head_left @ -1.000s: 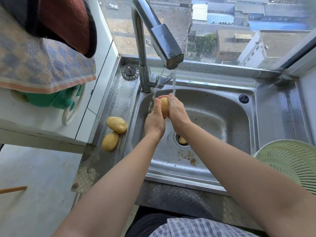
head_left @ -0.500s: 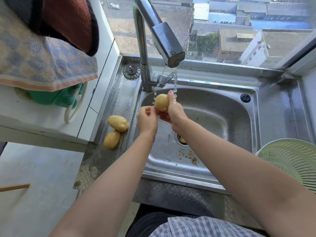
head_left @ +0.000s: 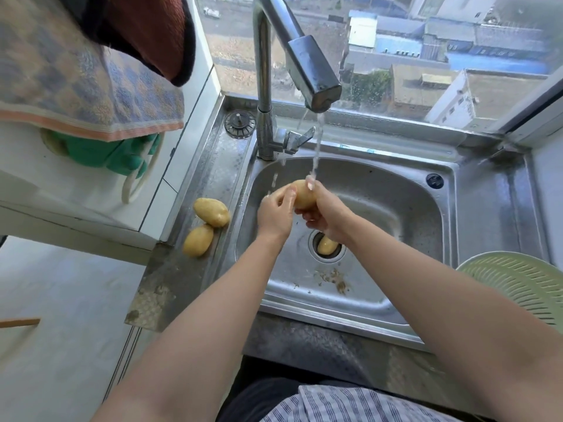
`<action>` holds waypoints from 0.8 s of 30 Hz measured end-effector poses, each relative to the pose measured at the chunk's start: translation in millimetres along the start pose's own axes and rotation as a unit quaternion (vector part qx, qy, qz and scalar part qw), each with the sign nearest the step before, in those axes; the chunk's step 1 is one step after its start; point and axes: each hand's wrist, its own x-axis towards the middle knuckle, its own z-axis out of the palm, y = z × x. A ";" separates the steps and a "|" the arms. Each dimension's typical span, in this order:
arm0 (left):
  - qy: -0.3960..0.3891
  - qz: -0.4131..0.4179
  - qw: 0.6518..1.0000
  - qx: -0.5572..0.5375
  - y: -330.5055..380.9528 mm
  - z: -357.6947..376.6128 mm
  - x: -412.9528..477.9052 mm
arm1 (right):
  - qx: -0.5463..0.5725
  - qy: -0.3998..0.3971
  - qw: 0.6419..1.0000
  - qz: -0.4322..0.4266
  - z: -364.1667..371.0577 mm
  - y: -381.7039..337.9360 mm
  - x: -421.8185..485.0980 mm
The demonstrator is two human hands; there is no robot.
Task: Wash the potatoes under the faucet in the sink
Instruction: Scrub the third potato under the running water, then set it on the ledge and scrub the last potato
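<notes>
Water runs from the steel faucet (head_left: 313, 77) into the steel sink (head_left: 380, 196). Under the stream, a yellow potato (head_left: 303, 194) is cupped from below and the right by my right hand (head_left: 327, 213). My left hand (head_left: 275, 213) touches its left side with the fingertips. Another potato (head_left: 327, 245) lies in the drain hole, partly hidden by my right wrist. Two more potatoes (head_left: 211, 212) (head_left: 198, 240) rest touching each other on the sink's left ledge.
A pale green colander (head_left: 518, 287) sits at the right edge of the sink. Towels (head_left: 91, 95) and green gloves (head_left: 122, 153) hang at the upper left over a white tiled ledge. A drain plug (head_left: 239, 123) lies behind the faucet's left. Peel scraps (head_left: 335, 278) lie on the sink floor.
My left hand came off the potato, then returned to touch its left side. My right hand kept the potato under the stream, turning it slightly.
</notes>
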 end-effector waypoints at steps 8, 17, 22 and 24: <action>0.145 -0.065 0.973 0.167 -26.4 -62.7 -21.2 | -0.121 -0.044 0.991 -0.035 37.0 19.2 -2.5; 0.256 -0.098 0.937 0.217 -59.2 -117.1 -67.9 | -0.282 -0.152 0.929 -0.184 126.0 42.9 -16.5; 0.269 -0.093 0.932 0.225 -74.0 -127.1 -91.1 | -0.359 -0.137 0.882 -0.272 151.8 71.9 -16.0; 0.265 -0.097 0.928 0.244 -76.7 -127.1 -95.1 | -0.375 -0.122 0.876 -0.277 154.3 79.0 -17.6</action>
